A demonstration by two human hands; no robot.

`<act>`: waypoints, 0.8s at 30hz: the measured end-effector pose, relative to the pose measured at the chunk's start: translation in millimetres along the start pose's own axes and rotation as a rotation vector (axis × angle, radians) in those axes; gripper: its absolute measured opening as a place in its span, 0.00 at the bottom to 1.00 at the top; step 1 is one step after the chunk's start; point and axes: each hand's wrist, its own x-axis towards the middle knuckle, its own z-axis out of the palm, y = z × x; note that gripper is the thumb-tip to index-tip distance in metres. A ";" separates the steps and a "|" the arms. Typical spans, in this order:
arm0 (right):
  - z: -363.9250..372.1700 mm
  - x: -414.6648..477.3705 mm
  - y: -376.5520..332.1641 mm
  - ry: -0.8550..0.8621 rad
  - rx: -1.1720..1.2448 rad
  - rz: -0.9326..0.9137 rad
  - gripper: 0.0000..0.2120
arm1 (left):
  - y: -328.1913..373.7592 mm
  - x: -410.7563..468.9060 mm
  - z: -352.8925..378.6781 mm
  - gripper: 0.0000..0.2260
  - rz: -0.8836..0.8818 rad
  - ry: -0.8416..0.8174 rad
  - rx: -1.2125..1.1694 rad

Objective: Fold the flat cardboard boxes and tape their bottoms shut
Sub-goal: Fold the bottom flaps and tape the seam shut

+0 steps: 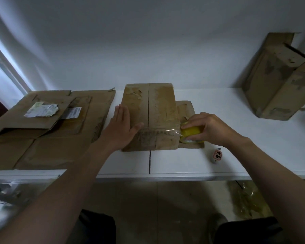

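Note:
A folded cardboard box (153, 106) stands bottom-up in the middle of the white table (192, 162), its two bottom flaps meeting in a centre seam. My left hand (123, 127) lies flat with straight fingers against the box's near left corner. My right hand (208, 128) grips a yellow roll of clear tape (190, 133) at the box's near right corner. A strip of clear tape (158, 133) runs from the roll leftward across the box's front face.
Several flat cardboard boxes (48, 127) with paper labels lie stacked on the left of the table. A folded box (278, 76) leans against the wall at the far right. A small white utility knife (217, 155) lies near the front edge, right of the box.

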 end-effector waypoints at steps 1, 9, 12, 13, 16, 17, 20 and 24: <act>-2.4 -2.3 2.2 -0.020 0.025 0.012 0.21 | 1.0 -3.0 3.1 0.42 0.025 0.006 0.064; -0.8 24.2 -36.9 0.108 -0.054 -0.016 0.16 | 0.7 0.0 12.2 0.46 0.071 0.066 0.145; 27.9 51.2 -69.6 0.079 -0.124 -0.026 0.20 | -2.4 1.2 14.3 0.46 0.082 0.114 0.114; 39.2 58.4 -77.0 0.035 -0.153 -0.005 0.23 | -3.5 1.4 14.3 0.46 0.090 0.129 0.101; 67.2 68.2 -82.5 -0.089 -0.337 0.032 0.31 | -6.7 -0.9 13.1 0.43 0.134 0.173 0.020; 72.4 68.3 -80.6 -0.105 -0.416 0.029 0.34 | -8.4 -2.1 12.0 0.41 0.139 0.176 -0.041; 76.5 68.8 -73.3 -0.116 -0.493 0.021 0.37 | -19.4 -4.1 10.3 0.40 0.140 0.190 -0.264; 74.4 67.9 -69.3 -0.155 -0.492 -0.003 0.37 | -37.6 -7.8 16.0 0.39 0.103 0.263 -0.513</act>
